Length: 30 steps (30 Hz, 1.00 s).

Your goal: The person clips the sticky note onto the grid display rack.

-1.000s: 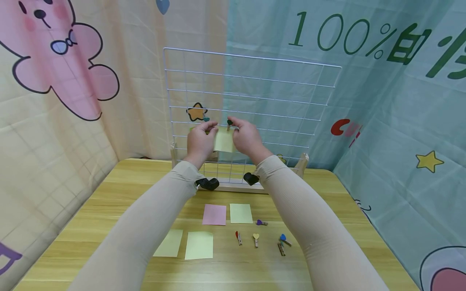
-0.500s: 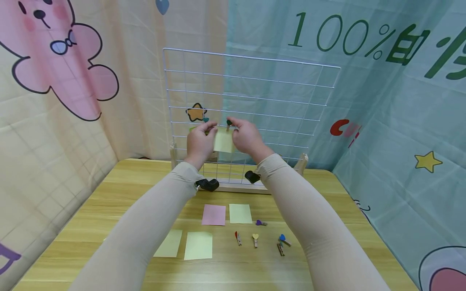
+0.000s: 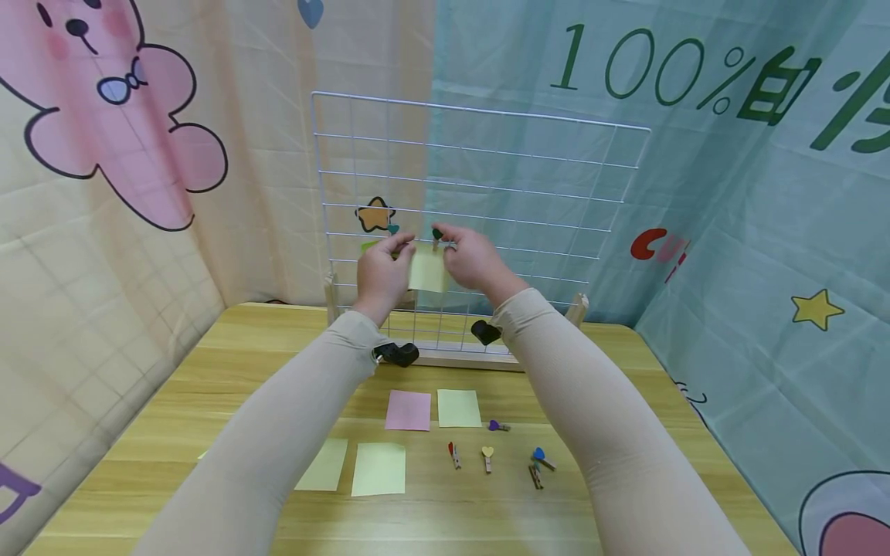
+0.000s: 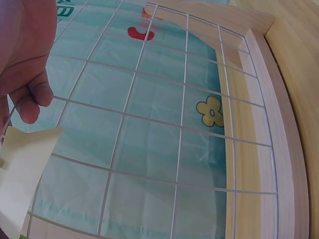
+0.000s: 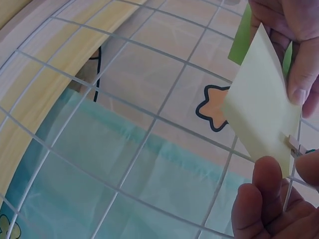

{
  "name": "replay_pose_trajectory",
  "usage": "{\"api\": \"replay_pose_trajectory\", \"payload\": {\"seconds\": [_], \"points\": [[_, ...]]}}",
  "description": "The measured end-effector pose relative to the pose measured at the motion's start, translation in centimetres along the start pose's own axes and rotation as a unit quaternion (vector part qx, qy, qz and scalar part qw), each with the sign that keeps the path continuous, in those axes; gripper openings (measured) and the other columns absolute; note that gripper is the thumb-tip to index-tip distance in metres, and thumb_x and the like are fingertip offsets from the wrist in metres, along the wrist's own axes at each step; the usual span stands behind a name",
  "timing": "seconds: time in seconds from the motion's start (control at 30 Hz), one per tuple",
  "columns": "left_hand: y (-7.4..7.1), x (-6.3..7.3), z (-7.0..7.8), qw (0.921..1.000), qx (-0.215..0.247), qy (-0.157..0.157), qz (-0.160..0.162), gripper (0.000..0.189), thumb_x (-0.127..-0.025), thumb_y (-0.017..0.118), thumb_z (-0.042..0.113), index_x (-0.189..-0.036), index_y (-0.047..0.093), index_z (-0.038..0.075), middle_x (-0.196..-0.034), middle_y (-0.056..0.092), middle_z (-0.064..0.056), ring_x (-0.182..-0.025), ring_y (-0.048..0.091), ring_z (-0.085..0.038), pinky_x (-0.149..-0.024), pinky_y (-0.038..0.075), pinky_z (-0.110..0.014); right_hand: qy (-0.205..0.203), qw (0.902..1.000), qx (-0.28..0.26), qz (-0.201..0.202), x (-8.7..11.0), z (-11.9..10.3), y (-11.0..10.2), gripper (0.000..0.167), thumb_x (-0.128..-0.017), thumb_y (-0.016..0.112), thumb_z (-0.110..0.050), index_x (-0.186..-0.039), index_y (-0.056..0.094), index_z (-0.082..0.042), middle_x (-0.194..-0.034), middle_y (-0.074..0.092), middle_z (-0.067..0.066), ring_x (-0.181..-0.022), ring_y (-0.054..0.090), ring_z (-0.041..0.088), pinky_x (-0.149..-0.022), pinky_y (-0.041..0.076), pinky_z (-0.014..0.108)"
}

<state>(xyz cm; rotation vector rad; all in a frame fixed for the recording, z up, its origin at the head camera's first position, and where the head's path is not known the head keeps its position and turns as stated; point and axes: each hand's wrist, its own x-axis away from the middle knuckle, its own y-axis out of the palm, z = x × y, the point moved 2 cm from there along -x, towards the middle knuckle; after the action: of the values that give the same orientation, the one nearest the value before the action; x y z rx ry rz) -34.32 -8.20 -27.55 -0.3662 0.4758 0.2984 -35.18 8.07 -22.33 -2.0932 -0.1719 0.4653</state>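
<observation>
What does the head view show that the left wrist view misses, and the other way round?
Only the head view: the pink note, plus the yellow clip and purple clip lying on the table.
Only the left wrist view: the yellow flower printed on the backdrop.
Both: the wire grid, the right hand and the raised pale note.

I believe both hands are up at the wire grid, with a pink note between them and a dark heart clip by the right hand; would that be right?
Not quite: the note between them is pale yellow-green, not pink, as the head view shows. The left hand and right hand are at the wire grid, with the dark heart clip by the right hand.
</observation>
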Motion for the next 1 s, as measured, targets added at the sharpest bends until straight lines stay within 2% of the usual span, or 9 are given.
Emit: {"api": "replay_pose_trajectory", "payload": {"seconds": [0.2,0.3,0.37,0.4,0.47,0.57,0.63,0.87,1.0], "points": [[0.0,0.2,-0.1,1.0000,-0.002,0.002,-0.004,0.028,-0.107,0.064,0.024,-0.130,0.075,0.014,-0.117,0.077,-0.007,-0.092,0.069,-0.022,-0.069,0.055,-0.027,-0.006,0.9999,0.010,-0.005,0.1,-0.1,-0.2,0.048,-0.113,0.042,-0.016,-0.160,0.047,-0.024,-0.149,0.064,0.008,-0.090,0.061,0.025,-0.058,0.043,0.028],[0.0,0.3,-0.2,0.9999,-0.008,0.005,-0.006,0.028,-0.107,0.064,0.024,-0.131,0.075,0.015,-0.119,0.077,-0.006,-0.094,0.069,-0.022,-0.070,0.053,-0.027,-0.004,0.9999,0.009,-0.008,0.2,-0.1,-0.3,0.048,-0.113,0.041,-0.016,-0.160,0.046,-0.024,-0.150,0.063,0.007,-0.098,0.064,0.028,-0.059,0.043,0.029],[0.0,0.3,-0.3,0.9999,-0.011,0.007,-0.007,0.028,-0.107,0.064,0.024,-0.132,0.074,0.016,-0.120,0.077,-0.006,-0.096,0.069,-0.021,-0.071,0.054,-0.027,-0.003,0.9999,0.008,-0.007,0.2,-0.1,-0.3,0.048,-0.113,0.041,-0.016,-0.161,0.046,-0.024,-0.149,0.063,0.007,-0.103,0.063,0.026,-0.060,0.044,0.029],[0.0,0.3,-0.3,0.9999,-0.012,0.009,-0.007,0.028,-0.107,0.064,0.024,-0.132,0.074,0.016,-0.120,0.077,-0.006,-0.097,0.069,-0.022,-0.071,0.054,-0.028,-0.002,1.0000,0.006,-0.007,0.3,-0.1,-0.3,0.049,-0.113,0.041,-0.015,-0.161,0.046,-0.024,-0.149,0.063,0.007,-0.101,0.063,0.025,-0.059,0.044,0.029],[-0.1,0.3,-0.4,0.9998,-0.013,0.010,-0.010,0.029,-0.107,0.064,0.024,-0.134,0.073,0.017,-0.121,0.077,-0.006,-0.098,0.070,-0.022,-0.072,0.055,-0.029,0.002,1.0000,0.003,-0.008,0.3,-0.1,-0.3,0.050,-0.113,0.042,-0.015,-0.162,0.044,-0.025,-0.149,0.063,0.007,-0.085,0.061,0.021,-0.056,0.042,0.027],[-0.2,0.5,-0.3,0.9997,-0.016,0.012,-0.016,0.030,-0.107,0.064,0.023,-0.135,0.072,0.017,-0.123,0.076,-0.007,-0.100,0.072,-0.023,-0.072,0.056,-0.031,0.009,0.9999,-0.002,-0.008,0.4,-0.1,-0.3,0.051,-0.113,0.042,-0.014,-0.162,0.043,-0.027,-0.151,0.062,0.007,-0.061,0.046,0.015,-0.051,0.039,0.025],[-0.3,0.6,-0.2,0.9995,-0.018,0.014,-0.020,0.031,-0.107,0.064,0.023,-0.136,0.071,0.017,-0.126,0.076,-0.007,-0.100,0.073,-0.023,-0.070,0.056,-0.030,0.012,0.9999,-0.003,-0.006,0.5,0.0,-0.3,0.051,-0.113,0.042,-0.014,-0.162,0.042,-0.028,-0.153,0.060,0.006,-0.052,0.036,0.013,-0.049,0.038,0.025],[-0.4,0.9,-0.2,0.9988,-0.028,0.033,-0.024,0.033,-0.106,0.064,0.021,-0.138,0.069,0.014,-0.130,0.075,-0.008,-0.083,0.072,-0.025,-0.057,0.049,-0.021,0.009,1.0000,-0.002,0.002,1.1,0.4,-0.5,0.054,-0.112,0.044,-0.012,-0.163,0.041,-0.031,-0.158,0.055,0.006,-0.052,0.035,0.014,-0.050,0.039,0.025],[-0.6,1.1,-0.2,0.9982,-0.037,0.038,-0.027,0.032,-0.107,0.064,0.021,-0.137,0.070,0.014,-0.132,0.074,-0.006,-0.084,0.072,-0.024,-0.059,0.051,-0.023,0.001,1.0000,-0.005,0.003,1.6,0.5,-0.7,0.056,-0.112,0.044,-0.011,-0.164,0.039,-0.031,-0.161,0.052,0.006,-0.050,0.033,0.015,-0.050,0.038,0.027]]}}
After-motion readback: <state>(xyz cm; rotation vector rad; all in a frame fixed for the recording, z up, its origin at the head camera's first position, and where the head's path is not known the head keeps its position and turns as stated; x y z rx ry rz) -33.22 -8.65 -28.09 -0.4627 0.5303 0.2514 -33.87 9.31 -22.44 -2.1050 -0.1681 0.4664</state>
